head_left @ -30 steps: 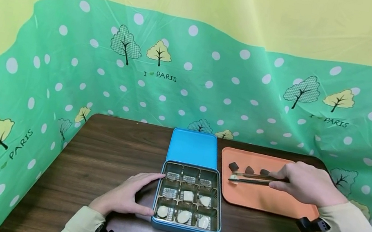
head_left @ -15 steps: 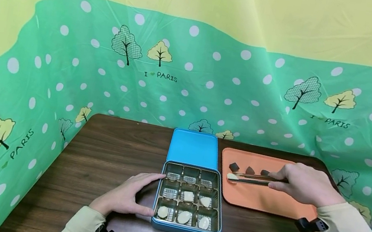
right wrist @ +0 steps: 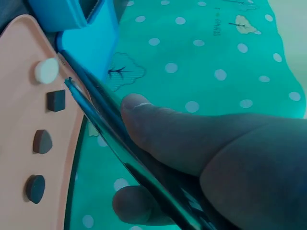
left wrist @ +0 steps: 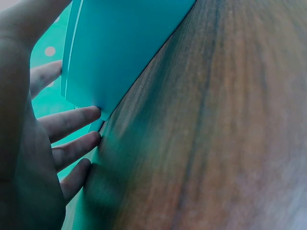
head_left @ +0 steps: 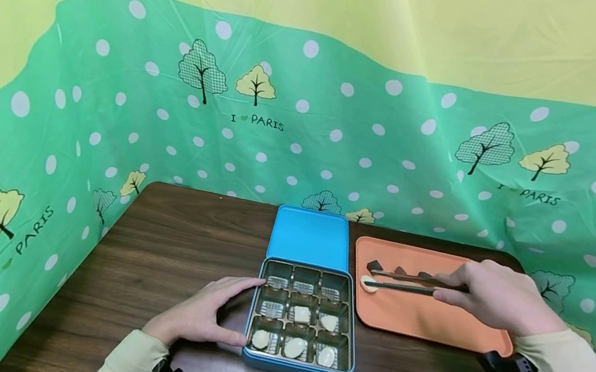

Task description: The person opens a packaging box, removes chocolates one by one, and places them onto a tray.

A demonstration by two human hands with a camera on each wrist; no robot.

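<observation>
My left hand (head_left: 200, 314) rests with spread, fairly straight fingers at the left side of a blue tin (head_left: 296, 368); thumb and index fingertips touch its wall. Several white chocolate-like pieces lie in the tin's divided compartments, in the front and middle rows. My right hand (head_left: 485, 292) holds dark tweezers (head_left: 405, 289) between thumb and fingers, over an orange tray (head_left: 429, 325). Near their slightly parted tips lies a round white piece (right wrist: 47, 71) at the tray's left end. In the right wrist view it sits on the tray, apart from the tips.
Three dark brown pieces lie along the tray's far side, among them a square one (right wrist: 56, 100). The tin's blue lid (head_left: 310, 237) lies behind the tin. The wooden table (head_left: 196, 221) ends at a patterned green cloth (head_left: 278, 162).
The white piece has shifted slightly left on the tray and now shows its round face. The tweezers' tips have spread a little. My left hand and the tin have stayed still.
</observation>
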